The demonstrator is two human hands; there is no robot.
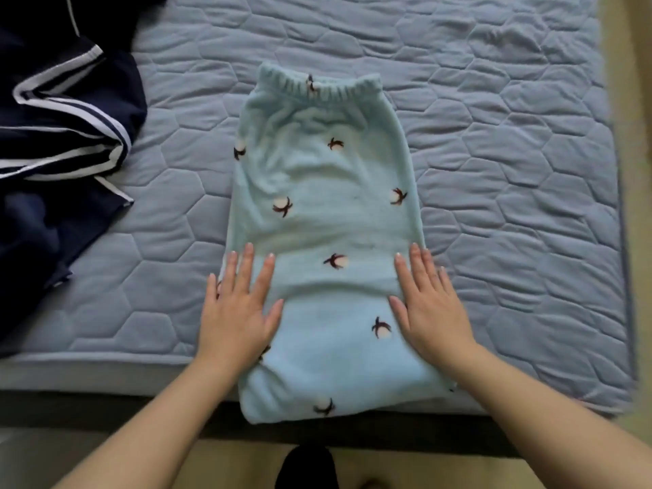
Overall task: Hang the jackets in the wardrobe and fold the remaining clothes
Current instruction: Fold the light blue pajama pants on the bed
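Fingers [247, 266] straight, left hand [236, 312] and right hand [434, 308] press flat on fleece trousers [328, 178].

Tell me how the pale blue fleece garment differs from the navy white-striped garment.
The pale blue fleece garment is dotted with dark motifs; the navy white-striped garment bears stripes. The pale blue one lies folded flat; the navy one is crumpled. The left hand and right hand press flat on the pale blue one; the navy one is untouched. Both lie on the quilted blue mattress.
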